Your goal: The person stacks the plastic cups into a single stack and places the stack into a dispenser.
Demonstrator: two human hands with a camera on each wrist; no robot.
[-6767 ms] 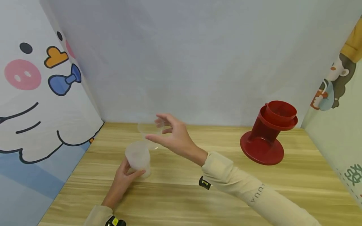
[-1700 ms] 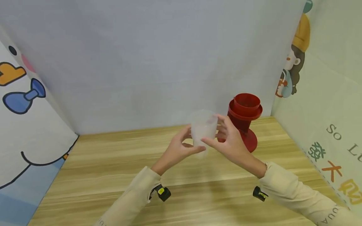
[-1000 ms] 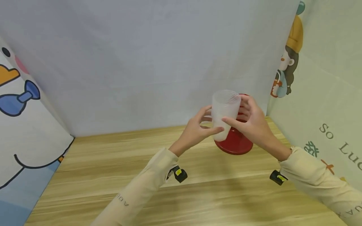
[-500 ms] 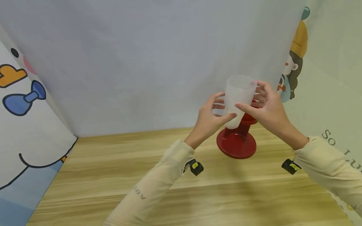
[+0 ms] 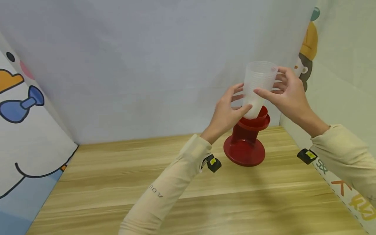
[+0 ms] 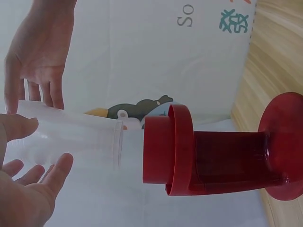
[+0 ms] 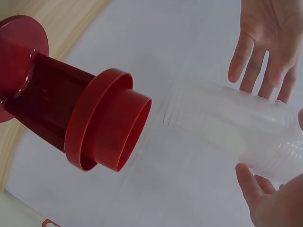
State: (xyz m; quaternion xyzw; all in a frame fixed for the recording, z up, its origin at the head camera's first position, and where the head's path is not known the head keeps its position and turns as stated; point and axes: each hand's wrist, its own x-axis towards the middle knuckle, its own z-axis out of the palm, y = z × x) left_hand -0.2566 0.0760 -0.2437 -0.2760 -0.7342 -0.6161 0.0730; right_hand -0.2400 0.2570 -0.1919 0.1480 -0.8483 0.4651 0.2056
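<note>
Both hands hold a tall stack of translucent plastic cups in the air. My left hand grips it low on the left side, thumb toward me. Higher up on the right, my right hand grips it with the thumb across the front. Below stands a red cup dispenser with a round base, a half-open column and a ring-shaped top. In the left wrist view, a short gap separates the lower end of the stack from the red top; the right wrist view shows this gap too.
The dispenser stands on a wood-grain table near its back right. A pale cloth wall rises behind the table. Printed cloth walls flank it, the right one close to my right arm.
The left hand has brought the stack from the table's left side, and the right hand has joined it. Over the last second both hands have raised it rightward, above the dispenser.
</note>
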